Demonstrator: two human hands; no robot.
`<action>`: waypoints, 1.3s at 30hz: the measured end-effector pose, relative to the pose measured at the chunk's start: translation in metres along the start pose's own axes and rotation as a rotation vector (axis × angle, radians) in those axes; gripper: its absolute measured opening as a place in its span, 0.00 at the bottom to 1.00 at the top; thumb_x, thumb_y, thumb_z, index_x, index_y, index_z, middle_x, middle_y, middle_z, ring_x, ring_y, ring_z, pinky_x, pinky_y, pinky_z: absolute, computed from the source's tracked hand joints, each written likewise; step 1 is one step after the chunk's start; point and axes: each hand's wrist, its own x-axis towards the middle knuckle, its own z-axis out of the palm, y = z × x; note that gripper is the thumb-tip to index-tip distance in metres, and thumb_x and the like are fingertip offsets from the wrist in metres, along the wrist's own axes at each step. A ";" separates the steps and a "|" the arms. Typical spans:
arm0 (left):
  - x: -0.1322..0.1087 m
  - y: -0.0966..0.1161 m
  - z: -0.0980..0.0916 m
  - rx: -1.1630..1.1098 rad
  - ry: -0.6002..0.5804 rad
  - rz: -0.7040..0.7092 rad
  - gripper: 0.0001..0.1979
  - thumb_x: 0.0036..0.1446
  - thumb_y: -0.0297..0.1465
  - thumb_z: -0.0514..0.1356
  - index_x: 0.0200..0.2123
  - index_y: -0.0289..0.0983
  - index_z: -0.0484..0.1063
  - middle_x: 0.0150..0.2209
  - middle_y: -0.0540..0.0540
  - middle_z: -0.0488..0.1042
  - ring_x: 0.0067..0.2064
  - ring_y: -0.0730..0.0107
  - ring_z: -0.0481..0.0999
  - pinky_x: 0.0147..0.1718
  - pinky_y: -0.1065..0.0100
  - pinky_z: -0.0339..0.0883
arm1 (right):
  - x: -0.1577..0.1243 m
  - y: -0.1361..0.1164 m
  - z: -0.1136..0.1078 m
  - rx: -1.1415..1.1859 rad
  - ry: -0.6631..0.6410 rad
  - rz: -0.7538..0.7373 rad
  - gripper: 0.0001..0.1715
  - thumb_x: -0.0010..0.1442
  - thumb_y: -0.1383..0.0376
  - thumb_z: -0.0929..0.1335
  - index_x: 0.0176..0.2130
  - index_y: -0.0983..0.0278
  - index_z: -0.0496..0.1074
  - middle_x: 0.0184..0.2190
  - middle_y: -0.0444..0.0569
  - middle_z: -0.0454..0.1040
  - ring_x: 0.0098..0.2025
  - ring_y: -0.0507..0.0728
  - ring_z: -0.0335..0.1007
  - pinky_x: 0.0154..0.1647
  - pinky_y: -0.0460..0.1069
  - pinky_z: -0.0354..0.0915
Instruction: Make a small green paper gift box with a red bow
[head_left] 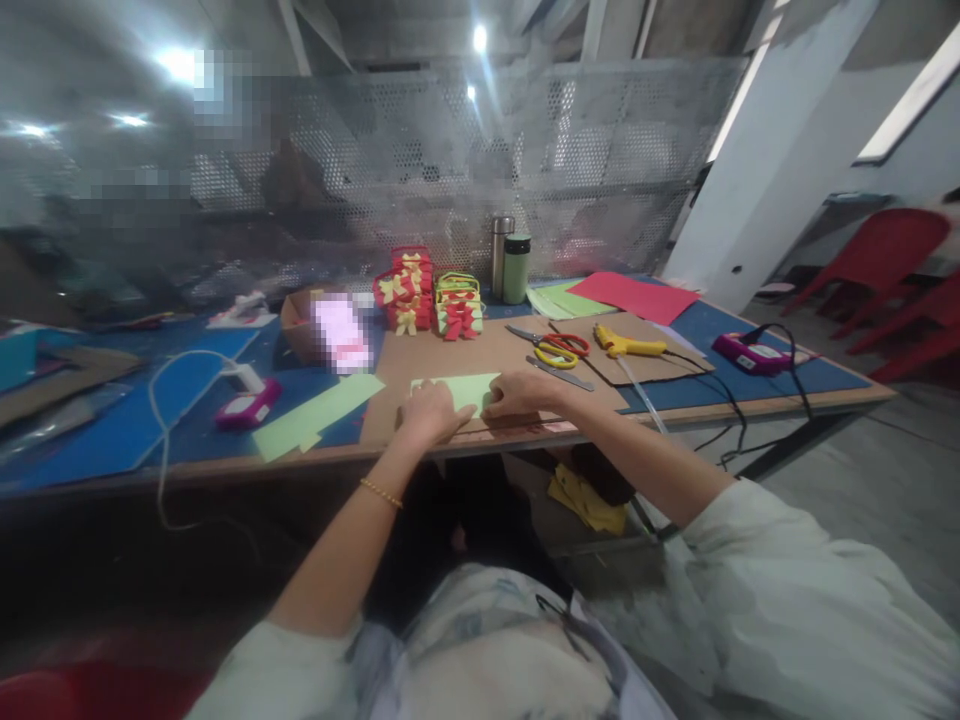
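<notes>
A pale green paper piece (472,390) lies on the brown cardboard near the table's front edge. My left hand (433,410) presses on its left part, thumb stretched toward the right. At its right part is my right hand (521,392), fingers bent against the paper; whether they pinch it is too small to tell. Another pale green strip (319,415) lies on the blue table to the left. Beyond my hands stand red bow-trimmed paper items (409,290) and green ones with red bows (459,305).
Right of the paper lie scissors (559,348), a blade-like tool (562,375) and a yellow glue gun (630,343). Red sheets (634,297), a green bottle (515,272) and a metal flask (498,255) sit behind. Purple power sockets (247,404) are at left and right, with cords.
</notes>
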 end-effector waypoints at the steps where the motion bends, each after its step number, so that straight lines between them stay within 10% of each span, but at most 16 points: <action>1: 0.000 0.000 0.000 -0.005 -0.003 -0.001 0.35 0.63 0.53 0.53 0.57 0.28 0.71 0.57 0.25 0.74 0.61 0.42 0.72 0.56 0.53 0.66 | 0.001 0.001 0.000 0.008 -0.012 0.001 0.24 0.60 0.48 0.69 0.44 0.64 0.81 0.40 0.53 0.83 0.38 0.57 0.77 0.29 0.46 0.59; 24: 0.005 -0.004 0.005 -0.019 0.021 0.000 0.34 0.62 0.52 0.54 0.58 0.30 0.71 0.58 0.26 0.74 0.63 0.40 0.70 0.57 0.51 0.66 | -0.026 0.042 -0.010 0.139 -0.085 0.111 0.15 0.54 0.62 0.71 0.20 0.64 0.70 0.20 0.44 0.73 0.27 0.53 0.69 0.28 0.46 0.57; 33: 0.003 -0.002 0.007 0.003 0.035 -0.009 0.32 0.64 0.50 0.53 0.58 0.29 0.70 0.57 0.24 0.74 0.61 0.40 0.71 0.57 0.49 0.65 | -0.029 0.036 -0.010 0.273 0.163 0.014 0.12 0.64 0.63 0.65 0.37 0.67 0.75 0.32 0.48 0.79 0.33 0.51 0.73 0.31 0.43 0.63; 39: -0.004 0.006 0.001 0.037 0.034 0.019 0.25 0.67 0.43 0.55 0.56 0.29 0.70 0.56 0.23 0.74 0.61 0.39 0.71 0.57 0.48 0.63 | -0.008 0.023 0.010 0.455 0.016 -0.042 0.08 0.62 0.66 0.67 0.32 0.66 0.74 0.21 0.46 0.76 0.19 0.49 0.70 0.22 0.42 0.64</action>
